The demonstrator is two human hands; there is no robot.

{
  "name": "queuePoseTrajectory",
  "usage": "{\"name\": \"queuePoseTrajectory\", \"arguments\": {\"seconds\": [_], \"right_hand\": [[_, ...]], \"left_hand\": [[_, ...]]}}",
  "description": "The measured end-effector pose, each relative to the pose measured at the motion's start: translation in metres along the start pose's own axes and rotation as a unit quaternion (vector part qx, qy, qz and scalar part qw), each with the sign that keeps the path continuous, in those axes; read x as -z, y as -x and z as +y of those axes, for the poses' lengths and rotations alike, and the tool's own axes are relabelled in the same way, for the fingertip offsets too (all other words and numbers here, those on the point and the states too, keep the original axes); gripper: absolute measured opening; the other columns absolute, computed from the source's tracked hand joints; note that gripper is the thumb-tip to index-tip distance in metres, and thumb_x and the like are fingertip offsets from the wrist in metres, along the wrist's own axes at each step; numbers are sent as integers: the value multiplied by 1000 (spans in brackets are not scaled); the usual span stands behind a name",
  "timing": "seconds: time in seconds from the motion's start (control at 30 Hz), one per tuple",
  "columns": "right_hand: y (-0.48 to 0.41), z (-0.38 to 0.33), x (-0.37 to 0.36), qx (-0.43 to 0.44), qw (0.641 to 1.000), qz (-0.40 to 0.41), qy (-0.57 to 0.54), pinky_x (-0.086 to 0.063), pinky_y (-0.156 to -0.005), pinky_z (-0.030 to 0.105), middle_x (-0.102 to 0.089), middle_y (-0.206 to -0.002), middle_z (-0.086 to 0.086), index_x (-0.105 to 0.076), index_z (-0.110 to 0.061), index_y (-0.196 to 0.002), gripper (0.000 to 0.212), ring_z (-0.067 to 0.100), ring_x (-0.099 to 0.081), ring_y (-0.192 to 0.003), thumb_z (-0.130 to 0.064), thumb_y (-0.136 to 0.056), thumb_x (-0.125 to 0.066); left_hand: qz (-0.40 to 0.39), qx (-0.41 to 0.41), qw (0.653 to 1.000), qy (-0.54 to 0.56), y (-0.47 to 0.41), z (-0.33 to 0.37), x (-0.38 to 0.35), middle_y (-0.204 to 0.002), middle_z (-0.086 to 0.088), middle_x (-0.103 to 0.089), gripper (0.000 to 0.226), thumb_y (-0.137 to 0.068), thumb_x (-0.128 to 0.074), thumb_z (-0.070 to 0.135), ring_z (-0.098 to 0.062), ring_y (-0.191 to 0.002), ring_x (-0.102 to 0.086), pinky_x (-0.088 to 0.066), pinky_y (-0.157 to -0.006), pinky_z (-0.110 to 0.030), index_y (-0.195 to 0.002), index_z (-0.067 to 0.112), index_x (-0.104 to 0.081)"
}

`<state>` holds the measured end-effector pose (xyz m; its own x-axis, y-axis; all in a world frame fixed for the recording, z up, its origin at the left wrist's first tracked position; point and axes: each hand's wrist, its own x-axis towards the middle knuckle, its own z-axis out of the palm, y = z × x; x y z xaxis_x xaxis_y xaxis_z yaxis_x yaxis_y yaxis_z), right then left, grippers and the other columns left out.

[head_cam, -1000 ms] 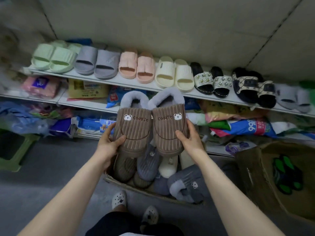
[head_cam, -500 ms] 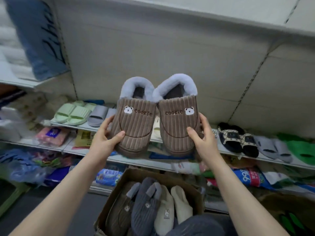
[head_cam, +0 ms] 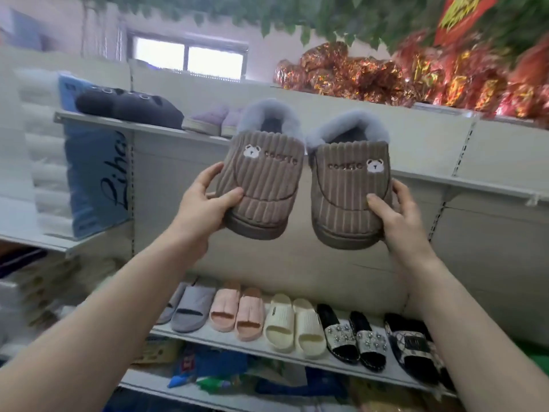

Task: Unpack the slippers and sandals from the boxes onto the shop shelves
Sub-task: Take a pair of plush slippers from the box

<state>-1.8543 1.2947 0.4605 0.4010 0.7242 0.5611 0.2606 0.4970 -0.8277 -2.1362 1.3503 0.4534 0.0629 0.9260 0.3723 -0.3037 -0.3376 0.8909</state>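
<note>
Left hand (head_cam: 205,209) grips the left corduroy slipper (head_cam: 264,179) by its toe, right hand (head_cam: 401,215) grips the right corduroy slipper (head_cam: 350,188) likewise, both raised before the upper shelf (head_cam: 445,181). Land them flat, toes out, probably in the gap right of the lilac slippers (head_cam: 208,120).

Upper shelf (head_cam: 118,124) holds dark slippers (head_cam: 130,107) and lilac slippers (head_cam: 212,118); lower shelf (head_cam: 225,347) holds sandals (head_cam: 297,325).

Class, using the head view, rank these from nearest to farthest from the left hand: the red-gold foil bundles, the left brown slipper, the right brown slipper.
1. Left brown slipper, gripped by the left hand.
2. Right brown slipper, alongside, in the right hand.
3. Foil bundles, on top, upper right.
</note>
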Motion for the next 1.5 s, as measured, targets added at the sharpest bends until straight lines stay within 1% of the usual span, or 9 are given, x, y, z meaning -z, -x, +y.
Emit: {"name": "queuePoseTrajectory", "arguments": {"seconds": [0.13,0.4,0.47,0.57,0.7,0.8,0.87,1.03,1.5], "right_hand": [[-57,-26,-9,-77,995,25,-60,-53,-59,28,-69,-101,-6,-55,-19,-129,33,9,-67,-79,-20,-97,-57],[-120,-48,-14,-193,974,68,-99,-52,-43,23,-64,-91,9,-60,-14,-95,12,28,-65,-86,-25,-96,-58],[-128,-50,-17,-177,975,52,-124,-60,-57,28,-65,-100,9,-62,-14,-100,17,25,-63,-102,-30,-97,-58],[-129,-48,-19,-109,992,-6,-69,-55,-94,36,-61,-120,5,-54,-12,-125,51,16,-58,-117,-47,-89,-65],[-127,-29,-26,11,966,-8,257,-39,-99,27,-48,-131,-5,-32,-31,-145,80,11,-50,-117,-61,-80,-68],[-137,-9,-38,62,870,51,487,-38,-100,39,-50,-134,10,-29,-36,-145,80,30,-47,-122,-80,-80,-43],[-145,2,-46,99,825,76,551,-36,-102,44,-49,-132,14,-31,-36,-144,73,35,-43,-122,-76,-83,-36],[-165,26,-62,193,835,67,511,-34,-109,43,-39,-142,13,-40,-37,-142,49,32,-36,-132,-51,-95,-47],[-196,56,-70,182,821,77,535,-33,-111,49,-35,-146,13,-43,-34,-138,46,35,-30,-136,-52,-95,-42]], "left_hand": [[-11,29,999,37,-66,34,-30,-114,-2,-63,42,-91,-56,2,-10,-82,-63,-59,-60,-27,-129,21,-52],[-23,54,998,16,-154,51,-78,-108,-13,-54,10,-90,-56,4,-25,-99,-56,-60,-56,-39,-88,13,-53],[-24,45,999,13,-165,46,-85,-108,-11,-54,6,-93,-55,11,-24,-101,-54,-60,-62,-37,-98,7,-57],[-71,-42,987,-139,-177,31,-85,-125,-4,-55,65,-83,-61,54,-20,-115,-51,-52,-95,-40,-126,6,-54],[23,-225,803,-552,-182,-2,-86,-154,-10,-28,83,-75,-35,81,-41,-135,-31,-27,-111,-49,-143,33,-31],[53,-334,736,-587,-186,-18,-95,-154,-10,-29,58,-89,-35,64,-48,-133,-29,-26,-109,-53,-138,34,-40],[22,-390,742,-545,-199,-26,-99,-141,-11,-45,50,-90,-34,54,-44,-121,-42,-35,-104,-51,-131,29,-50],[-4,-408,750,-520,-229,-45,-106,-128,-10,-51,42,-91,-38,46,-37,-112,-48,-41,-99,-48,-125,28,-55],[1,-421,731,-537,-261,-63,-116,-125,-11,-53,38,-92,-43,45,-35,-107,-51,-45,-90,-47,-124,28,-54]]}}
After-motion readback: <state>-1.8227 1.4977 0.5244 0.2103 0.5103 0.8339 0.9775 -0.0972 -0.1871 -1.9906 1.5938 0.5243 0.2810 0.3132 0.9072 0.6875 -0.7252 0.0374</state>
